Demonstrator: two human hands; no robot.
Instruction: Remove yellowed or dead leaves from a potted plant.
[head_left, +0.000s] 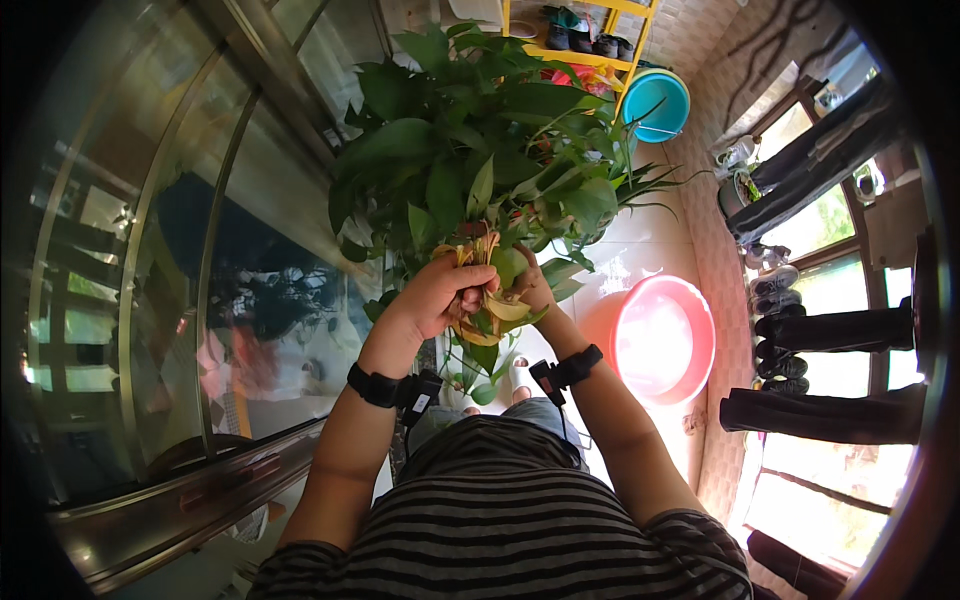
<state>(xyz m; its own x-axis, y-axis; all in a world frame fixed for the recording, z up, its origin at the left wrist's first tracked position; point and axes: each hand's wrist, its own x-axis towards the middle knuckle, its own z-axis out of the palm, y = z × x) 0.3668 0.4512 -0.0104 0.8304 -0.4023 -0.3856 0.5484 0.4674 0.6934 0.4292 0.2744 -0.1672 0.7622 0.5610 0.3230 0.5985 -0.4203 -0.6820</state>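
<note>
A large leafy pothos plant (465, 142) with broad green leaves fills the space before me. My left hand (442, 292) is closed around a bunch of yellow, withered leaves and stems (480, 326) at the plant's near side. Just right of it, my right hand (534, 285) is among the leaves, beside a yellow-green leaf (508, 264); its fingers are partly hidden, so whether it grips anything is unclear. Some green leaves (480, 356) and thin vines hang below both hands. Each wrist wears a black strap with a small device.
A pink basin (664, 339) stands on the tiled floor at the right, a turquoise bucket (656, 105) farther back beside a yellow shelf (585, 56) with shoes. Glass sliding panels (277, 300) run along the left. Shoes and dark hanging cloths (825, 415) line the window side.
</note>
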